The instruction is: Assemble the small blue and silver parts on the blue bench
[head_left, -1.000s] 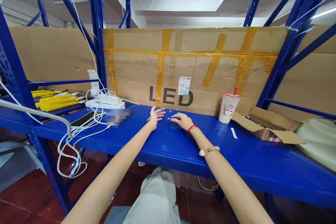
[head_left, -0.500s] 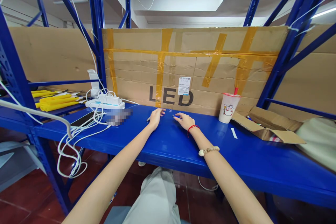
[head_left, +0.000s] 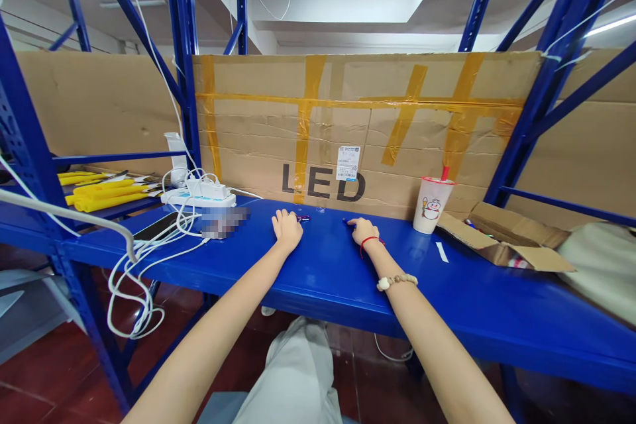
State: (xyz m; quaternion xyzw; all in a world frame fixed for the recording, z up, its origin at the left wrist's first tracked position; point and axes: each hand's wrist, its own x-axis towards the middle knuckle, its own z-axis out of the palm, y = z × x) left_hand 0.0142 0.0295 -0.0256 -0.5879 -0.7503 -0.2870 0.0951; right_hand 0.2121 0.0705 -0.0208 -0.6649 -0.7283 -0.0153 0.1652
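My left hand (head_left: 287, 228) rests palm down low over the blue tabletop, fingers bent forward. A short dark blue pen-like piece (head_left: 303, 218) sticks out on its thumb side; the rest of it is hidden under the hand. Some way to the right, my right hand (head_left: 362, 230) is closed, its fingers pinching a small dark blue piece (head_left: 346, 221) that points left. Too little of either piece shows to name it surely. A gap of bare tabletop (head_left: 322, 245) separates the hands. The right wrist wears a red cord (head_left: 366, 242) and a beaded bracelet (head_left: 397, 282).
A paper cup (head_left: 433, 205) with a red straw stands right of my right hand, near a white strip (head_left: 442, 252) and an open cardboard box (head_left: 497, 248). Left are a power strip (head_left: 199, 197), tangled white cables (head_left: 144, 265) and yellow-handled tools (head_left: 110, 195). Cardboard (head_left: 253, 132) walls the back.
My hands have moved apart: the left shifted slightly left and turned palm down, the right shifted right. The dark blue pieces moved with them and are farther from each other.
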